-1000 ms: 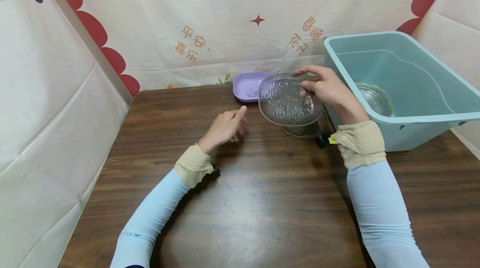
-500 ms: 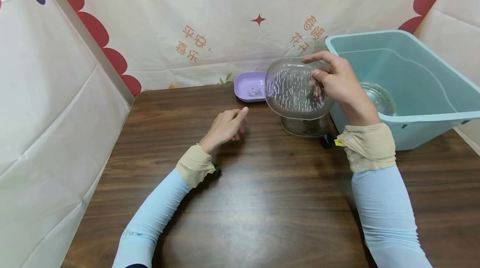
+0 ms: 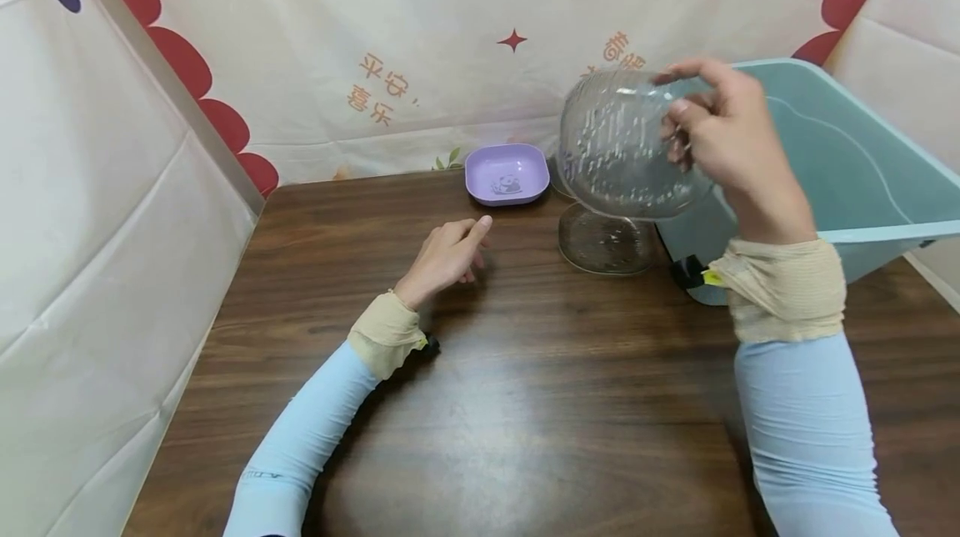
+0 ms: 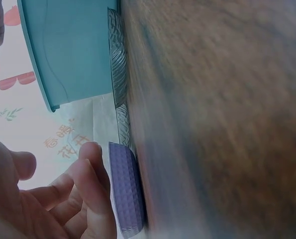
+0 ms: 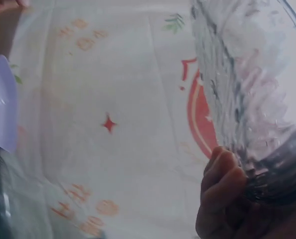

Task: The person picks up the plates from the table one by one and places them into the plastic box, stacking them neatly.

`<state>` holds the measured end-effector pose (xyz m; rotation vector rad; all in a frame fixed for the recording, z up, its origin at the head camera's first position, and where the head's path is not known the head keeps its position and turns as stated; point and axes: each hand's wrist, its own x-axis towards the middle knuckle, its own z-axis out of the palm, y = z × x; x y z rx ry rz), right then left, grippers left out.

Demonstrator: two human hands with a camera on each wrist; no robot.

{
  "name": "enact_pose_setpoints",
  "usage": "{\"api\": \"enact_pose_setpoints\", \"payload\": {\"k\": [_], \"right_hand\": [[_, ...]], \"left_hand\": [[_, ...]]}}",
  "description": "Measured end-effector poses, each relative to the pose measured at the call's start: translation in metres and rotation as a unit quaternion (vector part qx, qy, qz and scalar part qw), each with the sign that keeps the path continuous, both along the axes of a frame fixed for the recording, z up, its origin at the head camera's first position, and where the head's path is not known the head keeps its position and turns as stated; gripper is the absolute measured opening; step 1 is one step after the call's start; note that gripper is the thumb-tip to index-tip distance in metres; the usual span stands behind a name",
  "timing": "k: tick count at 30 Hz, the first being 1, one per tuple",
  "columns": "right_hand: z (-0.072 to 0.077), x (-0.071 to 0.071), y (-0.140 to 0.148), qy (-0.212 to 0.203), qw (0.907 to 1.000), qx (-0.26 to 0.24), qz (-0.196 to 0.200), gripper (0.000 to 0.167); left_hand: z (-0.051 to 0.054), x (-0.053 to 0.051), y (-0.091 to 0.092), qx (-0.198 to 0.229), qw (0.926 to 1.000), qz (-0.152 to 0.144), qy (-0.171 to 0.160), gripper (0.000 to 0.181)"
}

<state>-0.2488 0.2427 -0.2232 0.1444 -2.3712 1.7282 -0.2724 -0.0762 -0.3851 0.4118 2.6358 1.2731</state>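
My right hand [image 3: 731, 132] pinches the rim of a clear, ribbed glass bowl [image 3: 630, 149], tilted and raised off the table beside the bin. In the right wrist view the bowl [image 5: 267, 84] fills the right side, with curled fingers [image 5: 220, 179] at its edge. Below it another clear glass dish [image 3: 603, 243] sits on the table. My left hand [image 3: 446, 260] hovers low over the table with loosely bent fingers and holds nothing. Nearest to it is a shallow purple dish [image 3: 507, 175] with a panda print, also seen in the left wrist view [image 4: 127, 191].
A light blue-green bin [image 3: 832, 120] stands at the right, its near-left corner partly behind my right hand. Beside the purple dish a further glass piece [image 3: 558, 178] shows partly. A white printed cloth [image 3: 315, 45] hangs behind the brown wooden table [image 3: 517, 420].
My right hand has lifted the glass bowl upward and to the right, uncovering the purple dish and the glass dish underneath. My left hand has stayed in place.
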Motion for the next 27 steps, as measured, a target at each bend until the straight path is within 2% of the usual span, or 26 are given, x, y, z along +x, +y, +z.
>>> {"api": "enact_pose_setpoints", "payload": {"k": [2, 5, 8, 12, 14, 17, 20, 24, 27], "right_hand": [[0.011, 0.001, 0.009, 0.006, 0.9994, -0.034, -0.003, 0.035], [0.027, 0.002, 0.026, 0.016, 0.9982, -0.056, -0.012, 0.034], [0.043, 0.003, 0.045, 0.028, 0.9985, -0.033, -0.034, 0.034], [0.059, -0.001, 0.068, 0.054, 0.9947, 0.012, -0.087, 0.034], [0.063, -0.008, 0.079, 0.051, 0.9939, -0.001, -0.097, 0.035], [0.062, -0.022, 0.097, 0.019, 0.9952, -0.003, -0.096, 0.035], [0.054, -0.034, 0.116, -0.040, 0.9925, 0.039, -0.109, 0.037], [0.042, -0.046, 0.137, -0.106, 0.9772, 0.122, -0.138, 0.046], [0.035, -0.052, 0.151, -0.129, 0.9701, 0.141, -0.149, 0.049]], "left_hand": [[0.001, 0.000, 0.000, 0.002, 1.0000, -0.004, 0.003, 0.064], [0.001, 0.001, 0.000, 0.002, 1.0000, -0.004, 0.002, 0.063], [0.001, 0.001, 0.000, 0.002, 1.0000, -0.001, 0.000, 0.062], [0.001, 0.002, -0.001, 0.002, 1.0000, -0.004, 0.003, 0.062], [0.000, 0.001, -0.002, 0.002, 1.0000, -0.007, 0.003, 0.063], [-0.002, 0.000, -0.003, 0.000, 1.0000, -0.007, -0.001, 0.063], [-0.003, 0.001, -0.003, -0.001, 1.0000, -0.004, -0.006, 0.062], [-0.004, 0.001, 0.000, -0.001, 0.9999, -0.008, -0.008, 0.060], [-0.004, 0.001, 0.002, -0.003, 0.9999, -0.013, -0.006, 0.059]]}}
